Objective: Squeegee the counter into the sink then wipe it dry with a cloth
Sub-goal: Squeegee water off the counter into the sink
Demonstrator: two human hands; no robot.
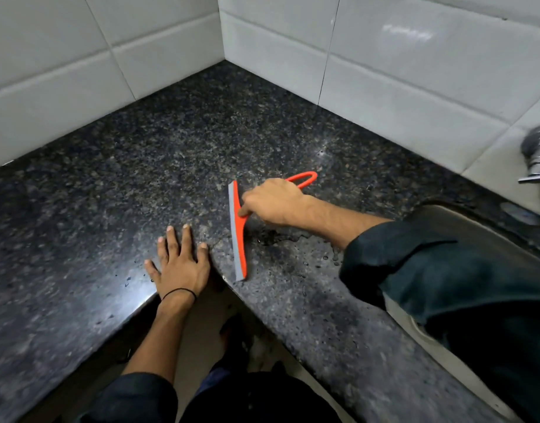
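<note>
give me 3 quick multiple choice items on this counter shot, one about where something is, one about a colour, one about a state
1. Where is the sink relative to the squeegee?
A. To its right
B. To its left
C. Straight behind it, in the wall corner

2. What colour is the squeegee's frame?
A. Blue
B. Orange-red
C. Yellow

3. What is the left hand doing?
A. Holding a cloth
B. Gripping the squeegee
C. Resting flat on the counter, fingers spread

Answers:
1. A, the sink's rim shows at the right edge of the view, past the right hand and its sleeve.
2. B, the frame and looped handle are bright orange-red, with a grey blade strip along one side.
3. C, the palm lies on the dark stone by the counter's inner corner, holding nothing, while the right hand holds the squeegee.
</note>
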